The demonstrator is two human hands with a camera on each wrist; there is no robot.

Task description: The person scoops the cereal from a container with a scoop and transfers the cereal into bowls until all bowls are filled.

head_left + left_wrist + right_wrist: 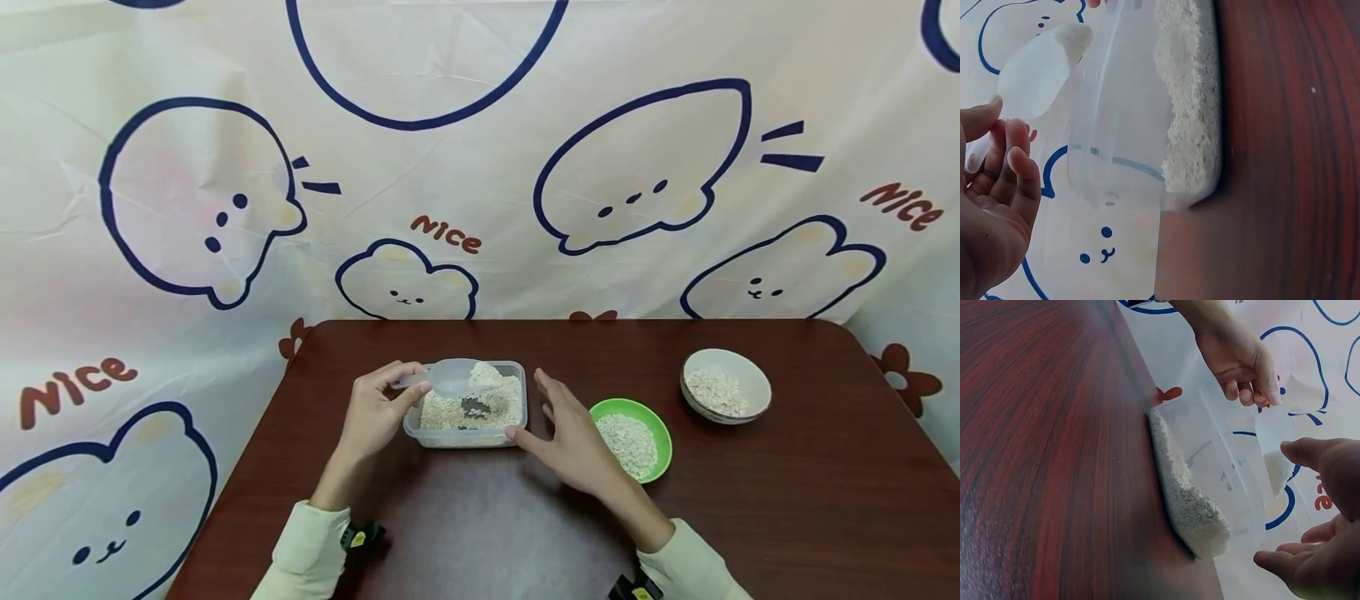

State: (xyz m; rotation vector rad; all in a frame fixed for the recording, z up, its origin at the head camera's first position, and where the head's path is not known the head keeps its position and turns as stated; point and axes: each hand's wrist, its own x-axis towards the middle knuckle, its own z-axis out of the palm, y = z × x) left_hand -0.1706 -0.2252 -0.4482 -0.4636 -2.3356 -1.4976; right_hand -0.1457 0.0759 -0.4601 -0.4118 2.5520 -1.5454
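My left hand [378, 412] pinches the handle of a translucent plastic scoop [452, 379], seen pale in the left wrist view. At the scoop's right end sits a heap of oat-like flakes [486, 374]. The scoop is held above a clear rectangular plastic container [461, 438], partly filled with the same flakes [1186, 106]; a dark patch shows among them. At the container's right end is my right hand [573, 442], fingers extended and thumb apart, holding nothing. Its thumb lies by the near right corner; whether it touches, I cannot tell.
A green dish [666, 454] of pale flakes stands just beyond my right forearm. Farther right and back is a white bowl [759, 379], also with flakes. All of this stands on a dark reddish-brown table [810, 500], with a printed cloth [510, 183] hanging behind.
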